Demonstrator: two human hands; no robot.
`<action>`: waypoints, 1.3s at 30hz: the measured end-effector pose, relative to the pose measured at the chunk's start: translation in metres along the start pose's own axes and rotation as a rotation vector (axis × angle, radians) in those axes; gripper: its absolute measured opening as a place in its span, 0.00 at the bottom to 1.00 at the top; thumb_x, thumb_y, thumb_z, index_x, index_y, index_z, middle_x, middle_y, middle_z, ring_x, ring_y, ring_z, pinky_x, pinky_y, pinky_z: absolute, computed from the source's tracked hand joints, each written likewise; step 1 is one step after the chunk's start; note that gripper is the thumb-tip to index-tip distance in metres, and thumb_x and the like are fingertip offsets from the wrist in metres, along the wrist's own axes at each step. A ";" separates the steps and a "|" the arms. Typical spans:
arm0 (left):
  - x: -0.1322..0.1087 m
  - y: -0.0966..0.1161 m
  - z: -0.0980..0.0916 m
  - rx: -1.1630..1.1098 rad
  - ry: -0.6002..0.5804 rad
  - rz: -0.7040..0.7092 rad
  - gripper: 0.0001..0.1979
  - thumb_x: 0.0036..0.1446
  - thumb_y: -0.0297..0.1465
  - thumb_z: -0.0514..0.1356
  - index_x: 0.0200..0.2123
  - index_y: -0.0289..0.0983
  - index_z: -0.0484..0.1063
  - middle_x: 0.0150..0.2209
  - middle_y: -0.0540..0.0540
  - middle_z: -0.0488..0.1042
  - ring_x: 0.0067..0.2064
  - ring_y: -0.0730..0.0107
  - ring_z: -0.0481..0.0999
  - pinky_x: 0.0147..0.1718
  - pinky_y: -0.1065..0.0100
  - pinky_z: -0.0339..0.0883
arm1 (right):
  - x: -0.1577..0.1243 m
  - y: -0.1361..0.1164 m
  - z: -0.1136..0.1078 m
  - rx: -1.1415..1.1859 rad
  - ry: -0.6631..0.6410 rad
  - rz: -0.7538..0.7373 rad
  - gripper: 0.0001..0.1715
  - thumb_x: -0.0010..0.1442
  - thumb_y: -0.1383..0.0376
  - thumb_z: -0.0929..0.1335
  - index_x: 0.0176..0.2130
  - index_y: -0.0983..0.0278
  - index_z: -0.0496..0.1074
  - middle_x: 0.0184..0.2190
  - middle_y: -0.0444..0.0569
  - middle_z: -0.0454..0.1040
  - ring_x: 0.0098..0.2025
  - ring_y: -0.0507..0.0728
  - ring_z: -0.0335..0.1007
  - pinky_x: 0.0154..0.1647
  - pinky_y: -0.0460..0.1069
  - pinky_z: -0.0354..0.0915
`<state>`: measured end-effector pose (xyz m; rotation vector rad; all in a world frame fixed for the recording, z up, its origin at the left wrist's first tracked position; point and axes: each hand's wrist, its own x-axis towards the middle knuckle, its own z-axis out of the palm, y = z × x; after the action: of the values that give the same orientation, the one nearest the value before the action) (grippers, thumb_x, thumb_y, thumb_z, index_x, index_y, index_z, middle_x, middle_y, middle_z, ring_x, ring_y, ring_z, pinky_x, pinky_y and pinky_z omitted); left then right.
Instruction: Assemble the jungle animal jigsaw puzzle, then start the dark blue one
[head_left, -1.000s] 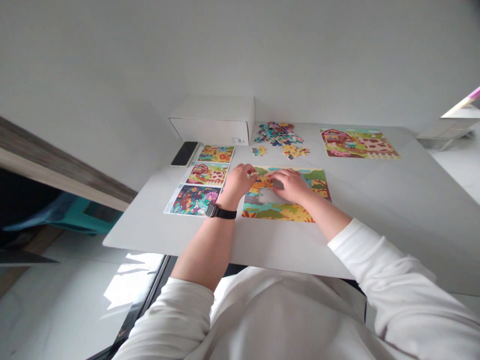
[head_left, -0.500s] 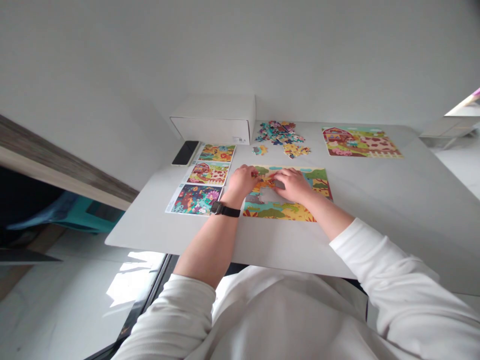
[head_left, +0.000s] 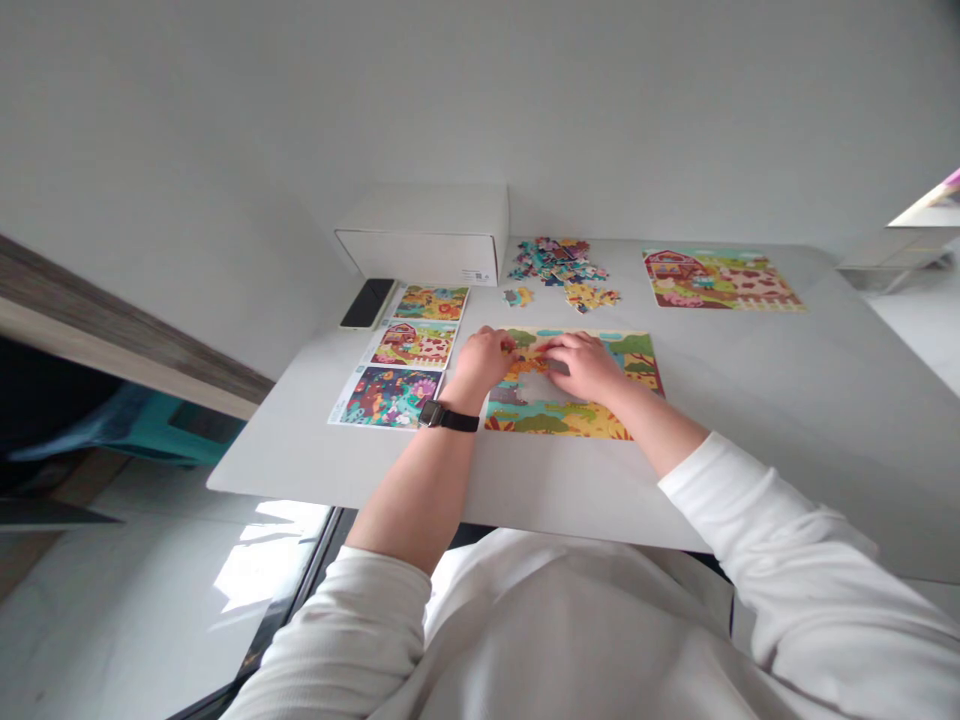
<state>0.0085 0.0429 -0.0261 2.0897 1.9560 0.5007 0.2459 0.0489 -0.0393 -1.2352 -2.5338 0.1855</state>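
Both hands rest on the bright, half-done cardboard jigsaw puzzle in the middle of the white table. The left hand and right hand lie flat, fingers pressing pieces; I cannot tell if either pinches one. Press gently so pieces sit flat; the loose colourful pieces wait at 12 o'clock.

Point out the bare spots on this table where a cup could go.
Free: the right side of the table, below the finished barn puzzle, and the near edge. Crowded: around the loose pieces, box, picture cards.
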 end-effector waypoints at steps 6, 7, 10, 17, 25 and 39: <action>0.000 0.002 0.000 -0.008 -0.005 -0.011 0.13 0.66 0.35 0.68 0.52 0.43 0.86 0.53 0.39 0.81 0.51 0.56 0.81 0.55 0.61 0.74 | 0.002 -0.004 -0.003 -0.012 -0.058 0.002 0.20 0.70 0.60 0.72 0.58 0.58 0.85 0.63 0.52 0.81 0.63 0.69 0.72 0.69 0.64 0.66; 0.000 0.003 0.001 -0.009 -0.002 -0.011 0.14 0.66 0.34 0.68 0.53 0.43 0.86 0.53 0.39 0.81 0.51 0.56 0.81 0.55 0.61 0.74 | 0.002 -0.005 -0.003 -0.018 -0.066 -0.004 0.20 0.69 0.60 0.72 0.58 0.58 0.85 0.64 0.52 0.81 0.64 0.70 0.72 0.69 0.64 0.66; -0.001 0.004 0.003 -0.009 0.003 0.004 0.16 0.66 0.33 0.67 0.56 0.45 0.86 0.53 0.39 0.81 0.52 0.54 0.81 0.57 0.59 0.74 | 0.002 -0.006 -0.004 -0.029 -0.078 -0.013 0.22 0.69 0.60 0.72 0.59 0.61 0.84 0.65 0.53 0.80 0.66 0.71 0.71 0.70 0.64 0.65; -0.002 0.003 0.005 0.021 0.014 0.031 0.16 0.68 0.32 0.65 0.55 0.46 0.86 0.54 0.38 0.81 0.54 0.51 0.81 0.57 0.55 0.74 | 0.000 -0.003 -0.003 -0.002 -0.069 -0.009 0.22 0.69 0.61 0.72 0.60 0.57 0.83 0.66 0.51 0.79 0.66 0.69 0.72 0.71 0.64 0.64; -0.007 0.005 -0.009 0.022 -0.028 0.117 0.19 0.63 0.39 0.71 0.57 0.46 0.84 0.59 0.41 0.79 0.62 0.48 0.77 0.64 0.52 0.70 | -0.003 0.000 -0.005 -0.009 -0.028 0.023 0.17 0.71 0.61 0.71 0.55 0.57 0.86 0.61 0.53 0.82 0.62 0.67 0.74 0.69 0.62 0.65; -0.006 0.003 -0.005 0.018 -0.028 0.121 0.14 0.64 0.36 0.70 0.53 0.47 0.84 0.57 0.42 0.79 0.59 0.50 0.78 0.62 0.55 0.71 | -0.004 0.000 -0.017 0.050 0.078 0.092 0.17 0.69 0.64 0.72 0.56 0.59 0.83 0.57 0.55 0.82 0.59 0.67 0.77 0.66 0.61 0.70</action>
<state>0.0091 0.0368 -0.0208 2.2238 1.8331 0.4754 0.2535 0.0453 -0.0239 -1.3142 -2.3935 0.2158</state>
